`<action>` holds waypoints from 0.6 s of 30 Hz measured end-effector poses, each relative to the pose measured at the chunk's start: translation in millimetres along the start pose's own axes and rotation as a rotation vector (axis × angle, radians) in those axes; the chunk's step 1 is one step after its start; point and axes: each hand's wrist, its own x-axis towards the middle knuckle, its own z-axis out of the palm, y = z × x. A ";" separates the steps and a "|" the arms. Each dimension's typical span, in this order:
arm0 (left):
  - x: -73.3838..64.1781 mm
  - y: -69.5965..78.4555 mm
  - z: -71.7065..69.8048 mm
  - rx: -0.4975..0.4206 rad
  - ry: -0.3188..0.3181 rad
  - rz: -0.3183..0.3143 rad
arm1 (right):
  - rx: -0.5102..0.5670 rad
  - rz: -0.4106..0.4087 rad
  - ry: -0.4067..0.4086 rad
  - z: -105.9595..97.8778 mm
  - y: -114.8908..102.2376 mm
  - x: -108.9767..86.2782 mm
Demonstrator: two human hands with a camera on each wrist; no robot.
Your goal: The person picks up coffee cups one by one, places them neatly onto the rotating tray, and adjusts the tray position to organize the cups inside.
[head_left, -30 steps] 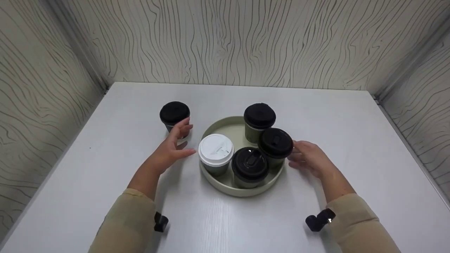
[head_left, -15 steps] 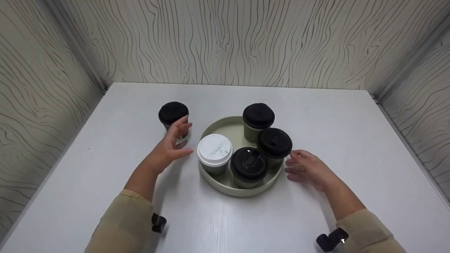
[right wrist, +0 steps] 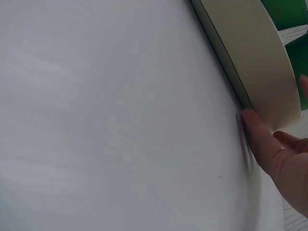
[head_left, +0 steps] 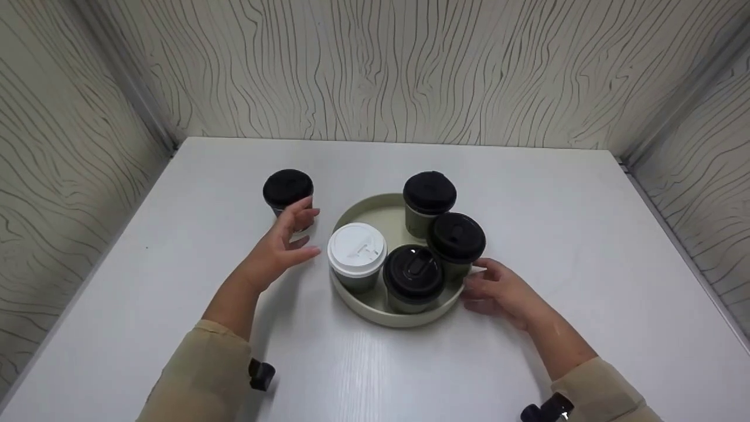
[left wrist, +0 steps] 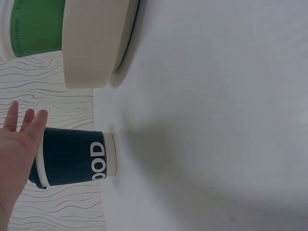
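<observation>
A round pale-green tray [head_left: 378,319] holds a white-lidded cup [head_left: 357,249] and several black-lidded cups, the front one [head_left: 413,275] beside a right one [head_left: 457,237] and a back one [head_left: 429,193]. Left of the tray a dark paper cup [left wrist: 72,156] with white lettering stands upright on the table under its black lid. My left hand [head_left: 278,252] hovers between that cup and the tray, fingers spread, partly covering the cup in the head view. At the tray's right side is my right hand [head_left: 507,296], its fingertips [right wrist: 249,115] right at the tray wall [right wrist: 262,62].
The white table [head_left: 351,375] ends at a wood-grain patterned wall [head_left: 375,70] behind, with similar panels at both sides. A small black device [head_left: 261,374] sits on the left sleeve and a similar device [head_left: 548,408] on the right.
My right hand has dropped from beside the right cup toward me, then moved inward to the tray's edge. The left hand and the cups have hardly moved.
</observation>
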 end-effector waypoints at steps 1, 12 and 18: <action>-0.4 0.2 0.1 0.008 0.004 -0.003 | 0.003 -0.001 0.002 1.2 0.1 0.3; -7.6 3.6 -3.7 0.079 0.093 0.040 | -0.041 -0.021 0.015 3.5 -2.9 2.9; -8.3 6.9 -10.4 0.086 0.146 0.050 | -0.051 -0.027 0.021 -1.7 -4.6 6.7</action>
